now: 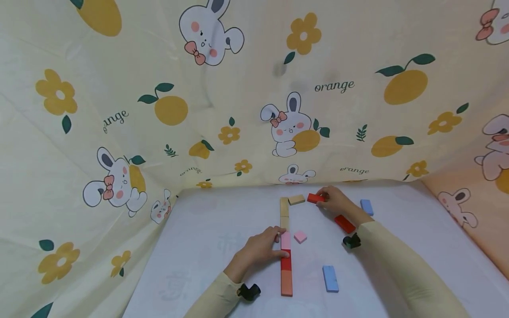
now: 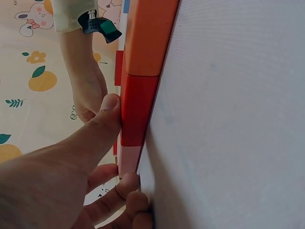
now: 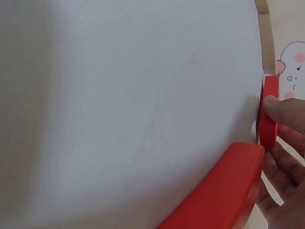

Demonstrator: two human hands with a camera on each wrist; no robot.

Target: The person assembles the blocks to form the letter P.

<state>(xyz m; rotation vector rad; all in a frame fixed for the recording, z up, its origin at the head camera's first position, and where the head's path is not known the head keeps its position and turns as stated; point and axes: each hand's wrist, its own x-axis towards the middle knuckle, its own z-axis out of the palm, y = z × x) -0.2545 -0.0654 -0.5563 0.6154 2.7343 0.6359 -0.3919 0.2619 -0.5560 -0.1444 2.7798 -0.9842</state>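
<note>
A straight column of wooden blocks runs away from me. In it an orange block (image 1: 286, 283) is nearest, then a red block (image 1: 286, 264), a pink block (image 1: 285, 241) and two beige blocks (image 1: 284, 206). My left hand (image 1: 258, 248) touches the column from the left, its thumb on the red block (image 2: 138, 107) and fingertips by the pink block (image 2: 128, 159). At the back, my right hand (image 1: 335, 201) pinches another red block (image 3: 270, 112) between thumb and fingers. This block stands to the right of a slanted beige block (image 1: 296, 200), a small gap between them.
A loose red block (image 1: 344, 224) lies by the right wrist. Blue blocks lie at the back right (image 1: 366, 207) and front right (image 1: 330, 278). A small pink square block (image 1: 300, 237) sits right of the column. A printed cloth (image 1: 246, 88) rises behind the white table (image 1: 191, 265).
</note>
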